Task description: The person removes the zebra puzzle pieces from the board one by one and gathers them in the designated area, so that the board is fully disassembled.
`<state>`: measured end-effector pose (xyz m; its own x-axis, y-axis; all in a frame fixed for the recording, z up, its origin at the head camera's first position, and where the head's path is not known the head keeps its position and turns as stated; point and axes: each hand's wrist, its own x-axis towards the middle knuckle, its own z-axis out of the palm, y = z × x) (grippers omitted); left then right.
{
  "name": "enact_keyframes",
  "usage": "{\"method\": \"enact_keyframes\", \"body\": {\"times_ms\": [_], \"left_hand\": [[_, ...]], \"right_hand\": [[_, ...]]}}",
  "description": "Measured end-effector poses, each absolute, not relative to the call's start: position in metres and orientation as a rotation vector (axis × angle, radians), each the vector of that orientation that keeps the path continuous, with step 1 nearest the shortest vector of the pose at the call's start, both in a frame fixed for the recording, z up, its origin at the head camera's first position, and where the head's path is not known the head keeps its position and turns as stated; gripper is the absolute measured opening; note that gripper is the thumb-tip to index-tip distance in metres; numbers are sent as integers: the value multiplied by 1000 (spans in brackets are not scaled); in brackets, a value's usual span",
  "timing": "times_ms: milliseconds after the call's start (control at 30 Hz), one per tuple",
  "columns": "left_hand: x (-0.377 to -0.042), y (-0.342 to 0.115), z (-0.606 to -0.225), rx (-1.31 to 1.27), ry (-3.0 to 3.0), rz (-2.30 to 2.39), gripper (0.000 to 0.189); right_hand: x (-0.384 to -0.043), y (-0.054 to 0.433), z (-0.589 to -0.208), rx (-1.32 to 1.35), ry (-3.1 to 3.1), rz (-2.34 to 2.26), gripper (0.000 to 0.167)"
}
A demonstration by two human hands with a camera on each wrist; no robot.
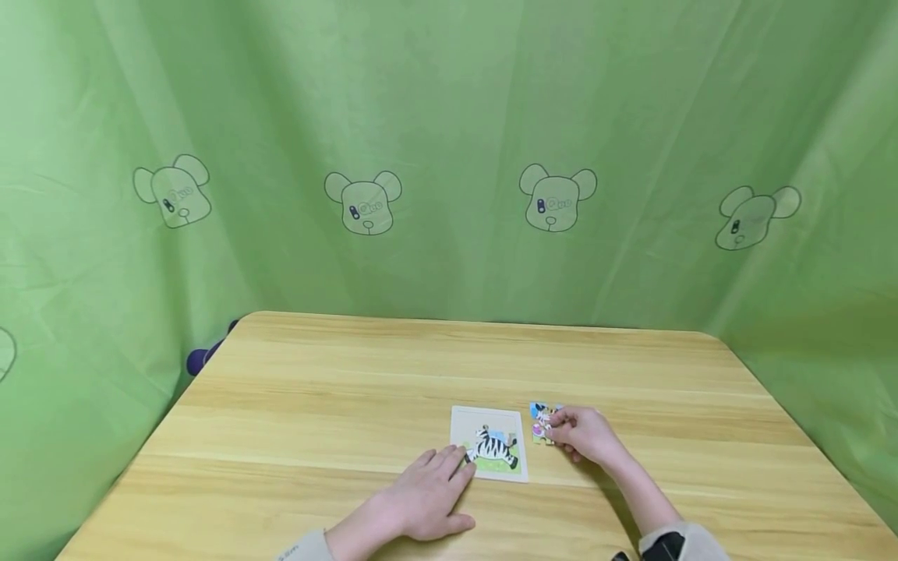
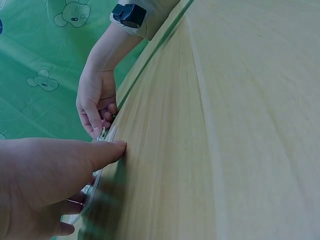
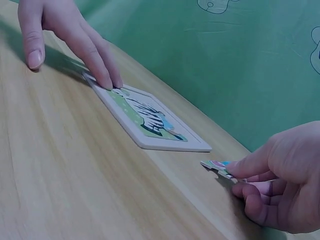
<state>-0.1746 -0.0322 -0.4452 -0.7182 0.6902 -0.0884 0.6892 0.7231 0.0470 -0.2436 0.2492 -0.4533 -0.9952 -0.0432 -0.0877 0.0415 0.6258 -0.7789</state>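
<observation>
A white puzzle tray [image 1: 464, 417] lies flat on the table, with zebra body and green grass pictured in its lower part. My left hand [image 1: 433, 495] rests its extended fingertips on the tray's lower left corner, thumb spread out on the wood. Just right of the tray, my right hand [image 1: 585, 436] pinches a colourful jigsaw puzzle piece [image 1: 539, 428] with a zebra head and a pink patch. In the right wrist view that puzzle piece [image 3: 215, 165] is slightly lifted off the wood at one edge. Fingers hide part of it, so I cannot tell whether it is several joined pieces.
The light wooden table [image 1: 316, 389] reaches back to a green curtain [image 1: 449, 265] printed with bear heads, which also hangs at both sides. A purple object [image 1: 199, 360] shows beyond the table's left edge. A black device [image 1: 662, 545] sits on the right wrist.
</observation>
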Motion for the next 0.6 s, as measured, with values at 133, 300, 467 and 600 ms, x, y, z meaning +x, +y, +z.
{"method": "enact_keyframes", "body": {"times_ms": [133,300,467,600], "left_hand": [[-175,-33,-445,1138,2826,8,73],[-175,-32,-445,1142,2829,-7,74],[-174,-32,-443,1142,2827,-12,74],[-175,-32,-444,1144,2825,-13,74]], "right_hand": [[-244,249,-452,15,2761,-1297,19],[-243,250,-451,17,2778,-1276,18],[-241,246,-449,8,2793,-1277,17],[-240,236,-445,-15,2833,-1275,18]]}}
